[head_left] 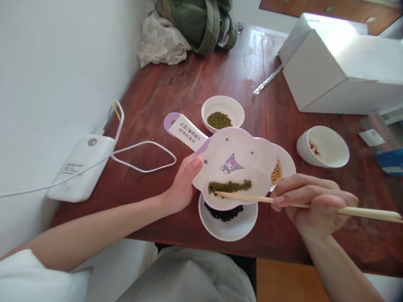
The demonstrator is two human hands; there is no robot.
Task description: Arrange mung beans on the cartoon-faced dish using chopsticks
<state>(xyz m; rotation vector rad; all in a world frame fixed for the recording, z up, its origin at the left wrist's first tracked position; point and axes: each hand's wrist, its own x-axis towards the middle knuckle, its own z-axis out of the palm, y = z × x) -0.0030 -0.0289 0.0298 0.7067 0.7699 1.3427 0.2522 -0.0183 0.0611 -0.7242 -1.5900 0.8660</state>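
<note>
My left hand [182, 182] grips the left edge of a purple-rimmed cartoon plate [239, 157] and holds it tilted above the table. A row of green mung beans [229, 186] lies along the plate's lower edge. My right hand [311, 203] is closed on wooden chopsticks [283, 200], whose tips touch the beans. Under the plate sits a white dish of black beans [226, 218]. A dish of yellow beans [278, 170] shows behind the plate's right side. A white bowl of green beans [223, 113] stands beyond.
A white bowl with a few red bits [323, 147] stands right. White boxes [340, 63] fill the back right. A white device with cable [82, 167] lies left by the wall. Green bag and cloth [195, 25] lie at the back of the wooden table [195, 79].
</note>
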